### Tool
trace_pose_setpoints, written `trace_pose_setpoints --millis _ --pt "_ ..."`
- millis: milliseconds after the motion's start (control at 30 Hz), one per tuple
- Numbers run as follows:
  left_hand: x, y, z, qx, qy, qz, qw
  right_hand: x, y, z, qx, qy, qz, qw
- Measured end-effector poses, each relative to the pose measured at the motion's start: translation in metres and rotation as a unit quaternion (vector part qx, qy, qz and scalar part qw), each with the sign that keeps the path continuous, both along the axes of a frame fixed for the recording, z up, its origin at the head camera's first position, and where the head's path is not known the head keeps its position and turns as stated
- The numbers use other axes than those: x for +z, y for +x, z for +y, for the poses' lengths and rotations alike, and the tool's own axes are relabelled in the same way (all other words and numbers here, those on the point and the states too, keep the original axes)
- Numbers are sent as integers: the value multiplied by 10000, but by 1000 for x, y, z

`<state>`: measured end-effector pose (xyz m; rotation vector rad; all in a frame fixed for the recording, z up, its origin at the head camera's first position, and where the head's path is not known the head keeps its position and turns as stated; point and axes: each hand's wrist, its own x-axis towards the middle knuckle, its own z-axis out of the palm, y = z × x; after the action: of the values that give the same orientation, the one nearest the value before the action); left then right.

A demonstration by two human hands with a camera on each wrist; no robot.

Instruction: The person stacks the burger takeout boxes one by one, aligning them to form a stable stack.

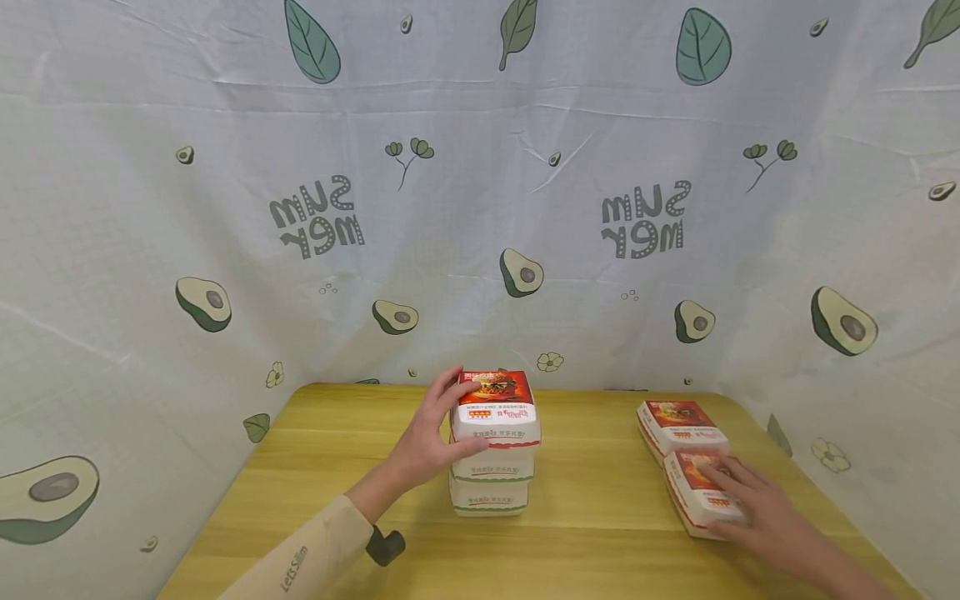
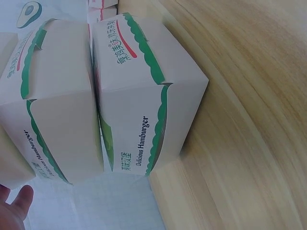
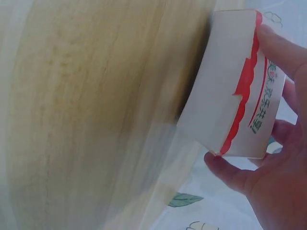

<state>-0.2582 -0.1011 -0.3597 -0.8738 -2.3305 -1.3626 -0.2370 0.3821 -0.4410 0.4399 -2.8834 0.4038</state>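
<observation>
A stack of three burger boxes stands near the middle of the table: a red-trimmed box on top of two green-trimmed boxes. My left hand holds the top box from its left side, thumb across the front and fingers along the upper left edge. In the left wrist view, the lowest green-trimmed box fills the middle, and only fingertips show at the lower left. At the right, my right hand grips the nearer red-trimmed burger box, spanning its sides in the right wrist view.
Another red-trimmed burger box lies directly behind the one under my right hand. The wooden table ends at a hanging white cloth printed with avocados and leaves, which also runs along both sides.
</observation>
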Motion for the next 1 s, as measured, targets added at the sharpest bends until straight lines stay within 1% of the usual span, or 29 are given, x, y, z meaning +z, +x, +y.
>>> trace_pose_setpoints --millis 133,200,367,433,500,667,833,933,1000 --pt "-2 -3 0 -12 -6 7 10000 -1 0 2 67 -19 215 9997" --pt "-8 -8 -1 -15 0 7 10000 -2 0 2 103 -86 287 9995" --pt "-27 -26 -3 68 -87 42 9999 -2 1 1 -71 -136 174 9997" --pt "-30 -29 -4 105 -130 79 9998 -1 3 0 -160 -133 119 9997" --pt "-31 -30 -4 105 -124 107 9998 -1 4 0 -139 -201 223 9995" --pt "-31 -30 -5 100 -127 154 9998 -1 5 -1 -144 -230 249 9993" --pt "-30 -30 -5 110 -142 232 9996 -2 3 0 -165 -321 -74 9993" --pt "-31 -30 -5 90 -115 217 9997 -4 2 0 -167 -291 -283 9990" --pt "-32 -30 -5 83 -97 175 9998 -5 1 1 -138 -269 -321 9990"
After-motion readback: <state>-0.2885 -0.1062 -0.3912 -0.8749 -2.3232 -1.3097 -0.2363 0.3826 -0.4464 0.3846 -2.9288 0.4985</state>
